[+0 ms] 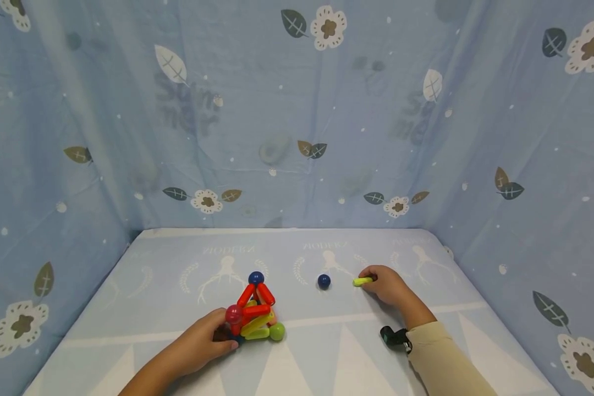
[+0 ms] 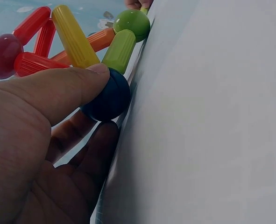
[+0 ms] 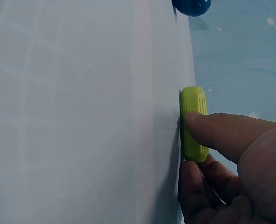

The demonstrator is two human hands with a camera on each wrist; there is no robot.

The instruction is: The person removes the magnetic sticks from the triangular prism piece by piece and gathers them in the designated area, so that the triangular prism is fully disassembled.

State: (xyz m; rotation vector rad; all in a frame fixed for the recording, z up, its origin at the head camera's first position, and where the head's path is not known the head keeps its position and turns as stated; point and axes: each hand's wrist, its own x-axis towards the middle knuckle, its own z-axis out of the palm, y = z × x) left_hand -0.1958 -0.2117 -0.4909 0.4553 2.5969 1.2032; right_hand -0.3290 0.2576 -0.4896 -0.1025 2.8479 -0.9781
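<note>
A built frame of coloured rods and balls stands on the table at centre left in the head view. It has red rods (image 1: 256,311), yellow rods (image 1: 257,324), a red ball (image 1: 234,314), a blue ball (image 1: 256,278) on top and a green ball (image 1: 277,331). My left hand (image 1: 198,346) grips its near left corner, thumb and fingers round a dark blue ball (image 2: 112,100). Farther right, my right hand (image 1: 387,285) pinches a short yellow-green rod (image 3: 194,100) low at the tabletop. Its far end is hidden by fingers in the head view.
A loose dark blue ball (image 1: 324,281) lies between the frame and my right hand. The table (image 1: 307,357) has a patterned cover, and blue floral curtains (image 1: 257,110) enclose its back and sides. A small black device (image 1: 393,336) sits at my right wrist.
</note>
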